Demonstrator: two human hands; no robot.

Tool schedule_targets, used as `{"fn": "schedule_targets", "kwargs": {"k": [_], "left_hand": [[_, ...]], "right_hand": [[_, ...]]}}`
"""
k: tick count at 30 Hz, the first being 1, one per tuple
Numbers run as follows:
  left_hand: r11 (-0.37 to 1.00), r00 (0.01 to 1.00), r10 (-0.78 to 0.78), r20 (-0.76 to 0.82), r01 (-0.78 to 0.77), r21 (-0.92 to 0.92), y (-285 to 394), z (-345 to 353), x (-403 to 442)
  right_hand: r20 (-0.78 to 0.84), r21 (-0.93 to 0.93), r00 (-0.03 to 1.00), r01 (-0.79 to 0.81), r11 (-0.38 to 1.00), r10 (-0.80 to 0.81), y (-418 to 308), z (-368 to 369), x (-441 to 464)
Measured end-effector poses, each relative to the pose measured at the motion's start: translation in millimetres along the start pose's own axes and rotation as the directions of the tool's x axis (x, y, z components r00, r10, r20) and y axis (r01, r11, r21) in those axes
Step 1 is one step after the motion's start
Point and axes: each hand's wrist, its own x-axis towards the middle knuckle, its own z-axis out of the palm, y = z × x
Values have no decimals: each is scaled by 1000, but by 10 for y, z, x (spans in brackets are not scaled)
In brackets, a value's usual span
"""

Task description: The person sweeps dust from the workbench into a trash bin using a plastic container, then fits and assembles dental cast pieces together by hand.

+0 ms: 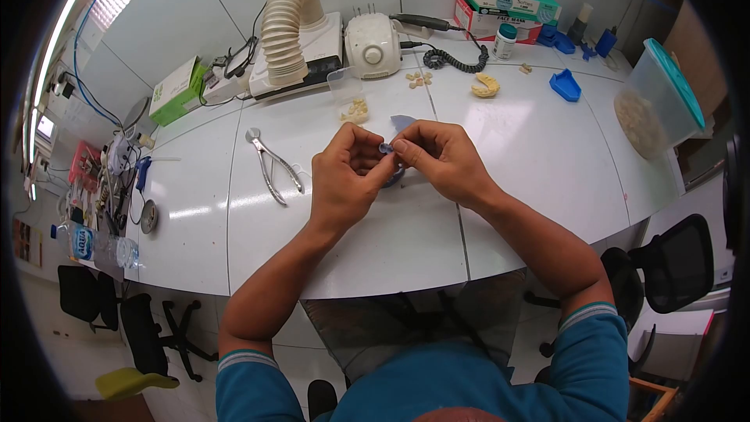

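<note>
Close together over the white table, my left hand [342, 180] and my right hand [447, 158] pinch a small pale-blue piece [386, 148] between their fingertips. It is too small to name. Just behind my fingers a grey-blue flat thing [402, 121] shows, mostly covered by my hands. A clear plastic cup [344, 87] lies beyond my left hand, with small yellowish pieces [355, 111] at its mouth. Metal pliers [270, 162] rest to the left of my left hand, jaws pointing away from me, handles apart.
At the back stand a ribbed suction hose [283, 31] on its white unit and a handpiece control box [373, 45]. A yellow dental cast [485, 86], blue tray [565, 86], white bottle [505, 42] and mask boxes [508, 4] sit back right. A lidded container [652, 105] stands far right.
</note>
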Motion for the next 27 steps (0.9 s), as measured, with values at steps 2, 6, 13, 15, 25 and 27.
{"fn": "schedule_targets", "kwargs": {"k": [2, 6, 13, 15, 25, 27], "left_hand": [[1000, 1000, 11, 12, -11, 2, -12, -5, -3], [996, 999, 39, 12, -40, 75, -22, -3, -15], [966, 992, 120, 35, -125, 225, 18, -16, -31], [970, 992, 110, 55, -119, 212, 12, -23, -29], [995, 989, 27, 147, -41, 88, 16, -26, -57], [997, 986, 19, 165, -30, 69, 12, -22, -55]], "right_hand": [[-1, -7, 1000, -3, 1000, 3, -2, 1, 3], [2, -93, 1000, 22, 995, -22, -51, -11, 0], [17, -272, 988, 153, 950, -154, -75, -9, -2], [15, -276, 986, 161, 947, -164, -90, -1, -6], [57, -223, 994, 104, 969, -93, -79, -45, -34], [97, -150, 995, 15, 989, 0, -29, -108, -22]]}}
